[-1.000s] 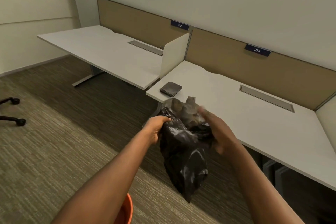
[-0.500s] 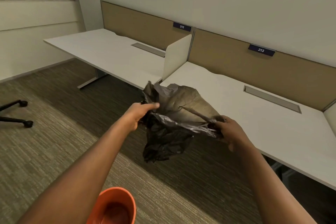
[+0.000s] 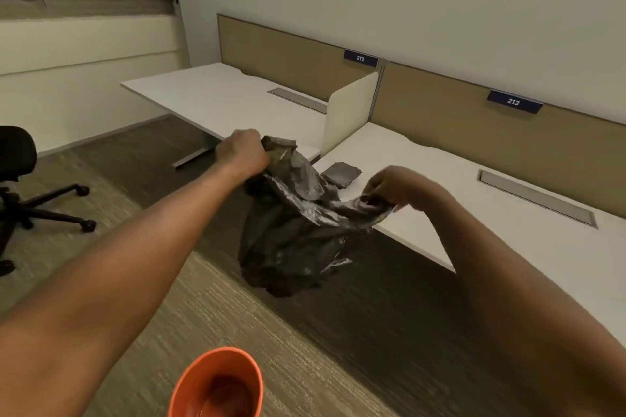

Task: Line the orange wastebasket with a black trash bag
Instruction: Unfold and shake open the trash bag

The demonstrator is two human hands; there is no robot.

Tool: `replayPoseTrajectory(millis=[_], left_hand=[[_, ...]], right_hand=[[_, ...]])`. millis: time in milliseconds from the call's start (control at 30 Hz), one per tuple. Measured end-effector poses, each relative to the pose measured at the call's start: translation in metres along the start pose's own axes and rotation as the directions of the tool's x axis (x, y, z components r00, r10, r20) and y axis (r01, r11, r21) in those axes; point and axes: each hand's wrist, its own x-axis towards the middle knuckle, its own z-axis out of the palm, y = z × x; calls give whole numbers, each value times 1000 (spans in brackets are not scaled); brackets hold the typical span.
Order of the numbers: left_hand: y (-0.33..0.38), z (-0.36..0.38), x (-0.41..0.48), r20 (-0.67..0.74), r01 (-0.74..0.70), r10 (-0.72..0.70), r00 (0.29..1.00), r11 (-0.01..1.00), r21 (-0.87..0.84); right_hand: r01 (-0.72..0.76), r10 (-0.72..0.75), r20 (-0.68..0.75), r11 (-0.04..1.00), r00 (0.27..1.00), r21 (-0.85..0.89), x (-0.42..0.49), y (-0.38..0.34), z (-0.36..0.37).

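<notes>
The black trash bag (image 3: 291, 230) hangs in the air in front of me, its mouth stretched between both hands and its crumpled body drooping below. My left hand (image 3: 242, 151) grips the far left edge of the mouth. My right hand (image 3: 389, 188) pinches the near right edge, over the corner of the desk. The orange wastebasket (image 3: 216, 382) stands on the carpet at the bottom of the view, below and nearer to me than the bag, with its opening facing up and nothing in it.
A white desk (image 3: 508, 213) marked 213 stands at the right with a folded dark bag (image 3: 340, 174) on its near corner. A second desk (image 3: 220, 101) marked 212 lies behind left. A black office chair (image 3: 20, 186) stands at the far left on the carpet.
My hands have drawn apart and spread the bag's mouth wider. The view has tilted down, so more of the orange wastebasket and the chair shows.
</notes>
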Motion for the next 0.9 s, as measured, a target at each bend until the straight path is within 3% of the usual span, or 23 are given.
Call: replayPoseTrajectory(millis=[67,100,133,200,233,267,300,333,367,400,433,467,533,600,667,733,767,833,867,900], left_hand=[[10,-31,10,-300,-65,45,953,996,-57],[15,-48,12,-460,-131,70,885,986,-101],[19,-62,13,-605,-211,84,792,967,-142],[19,-76,8,-817,-391,80,571,901,-185],[13,-70,4,-865,-463,74,497,866,-192],[4,-55,-4,-871,-504,77,485,839,-206],[-8,-31,-13,-821,-513,100,562,821,-250],[-22,-1,-24,-692,-470,135,710,822,-322],[-40,32,-37,-465,-353,156,872,857,-376],[-59,66,-50,-180,-192,136,974,918,-346],[-79,95,-63,66,-51,70,995,968,-245],[-96,116,-75,224,46,-12,975,988,-149],[-116,133,-87,330,161,-123,936,983,-92],[-117,127,-79,280,220,-179,943,968,-123],[-103,109,-59,106,240,-222,969,948,-207],[-81,78,-41,-150,186,-264,953,898,-399],[-69,61,-36,-271,118,-288,918,854,-507],[-51,34,-32,-475,-75,-336,813,750,-658],[-46,29,-36,-556,-168,-330,763,729,-663],[-45,30,-43,-618,-229,-289,731,750,-621]], right_hand=[[117,-122,-333,993,935,-36,3,-23,-38],[202,-169,-508,979,845,10,2,-33,-55],[312,-199,-689,949,697,42,-3,-38,-68],[509,-229,-930,859,288,-54,-17,-41,-71],[531,-270,-953,832,139,-158,-22,-38,-58],[513,-340,-937,820,83,-252,-24,-31,-36],[490,-439,-881,815,175,-309,-23,-21,-6],[457,-502,-760,836,412,-304,-23,-8,25],[383,-469,-546,883,694,-271,-20,8,55],[270,-352,-271,916,896,-296,-18,26,83],[181,-210,-44,916,977,-358,-15,41,106],[112,-82,88,903,993,-416,-11,56,121],[4,61,148,913,987,-407,-6,68,125],[11,29,110,938,994,-346,5,69,110],[62,-77,-34,948,996,-313,18,59,79],[117,-158,-298,981,941,-153,27,43,45],[178,-197,-463,980,864,-85,29,35,31],[365,-259,-758,931,599,-29,20,23,18],[460,-269,-840,887,471,-27,13,22,21],[524,-282,-877,851,388,-42,4,22,32]])
